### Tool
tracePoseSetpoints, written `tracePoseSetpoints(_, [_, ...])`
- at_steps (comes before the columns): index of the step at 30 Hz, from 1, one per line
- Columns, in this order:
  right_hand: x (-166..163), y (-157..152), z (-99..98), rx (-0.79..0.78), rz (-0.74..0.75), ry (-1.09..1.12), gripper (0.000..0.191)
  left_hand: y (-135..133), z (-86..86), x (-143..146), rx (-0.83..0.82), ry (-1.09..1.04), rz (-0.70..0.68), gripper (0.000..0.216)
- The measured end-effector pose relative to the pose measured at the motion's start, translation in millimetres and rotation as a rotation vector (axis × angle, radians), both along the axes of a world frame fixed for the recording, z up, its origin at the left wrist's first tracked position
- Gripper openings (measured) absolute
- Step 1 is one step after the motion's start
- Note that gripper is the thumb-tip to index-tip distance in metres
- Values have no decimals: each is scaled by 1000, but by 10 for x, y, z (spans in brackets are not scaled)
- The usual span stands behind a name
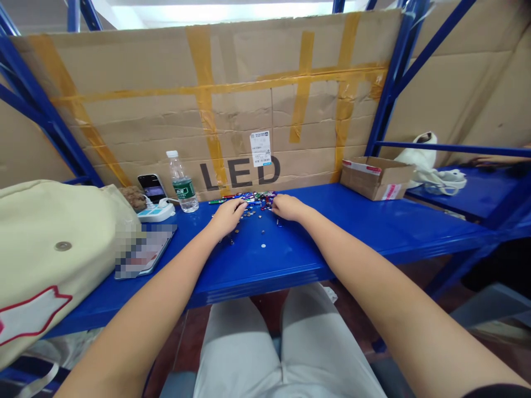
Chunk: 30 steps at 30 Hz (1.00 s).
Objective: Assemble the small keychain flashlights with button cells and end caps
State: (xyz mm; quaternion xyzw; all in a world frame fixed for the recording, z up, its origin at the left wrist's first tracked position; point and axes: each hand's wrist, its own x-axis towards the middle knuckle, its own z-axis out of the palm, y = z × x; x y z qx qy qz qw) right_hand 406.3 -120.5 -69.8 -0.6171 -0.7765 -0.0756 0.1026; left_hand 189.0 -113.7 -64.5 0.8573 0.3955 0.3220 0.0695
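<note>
On the left, a cream bag (83, 226) sits on the blue table (352, 221), with a flat, partly blurred-out item (154, 254) just beside it. Behind that, a phone (151, 187) leans upright near a white power strip (156, 212), and an upright water bottle (183, 185) with a green label stands to their right. The person's left hand (227, 216) reaches in at the left part of a pile of small, shiny coloured pieces (249, 197), its fingers bent and thumb near the forefinger; whether they grasp anything is too small to make out. The pile lies near the foot of the cardboard sheet (166, 121), and small round bits (260, 216) lie scattered in front, between the hands. The right hand (288, 207) is at the pile's right end, fingers curled inward, their grip likewise unclear. Farther right, a cardboard box (390, 185) rests near the table's back edge.
</note>
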Motion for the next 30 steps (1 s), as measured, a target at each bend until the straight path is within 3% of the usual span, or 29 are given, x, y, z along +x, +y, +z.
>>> tracePoseSetpoints(3, [-102,-110,47,187,210,134,16,20,-23,11,-63,-62,28,39])
tracePoseSetpoints(7, [-297,-226,84,196,393,201,11,24,-20,42,-177,-54,5,42])
tracePoseSetpoints(12, [-398,-317,62,208,280,110,25,-30,44,58,-230,-57,-17,35])
tracePoseSetpoints(17, [-444,-369,30,215,178,-114,34,-42,50,53,-168,-65,-58,35])
tracePoseSetpoints(23, [-408,-255,25,200,87,54,29,-89,33,48,-274,-94,-131,33])
tracePoseSetpoints(27, [-342,-205,15,67,257,294,31,-138,60,58,-252,-90,-129,33])
tracePoseSetpoints(30, [-339,-230,-15,26,376,281,31,-137,79,65,-236,-58,-90,34])
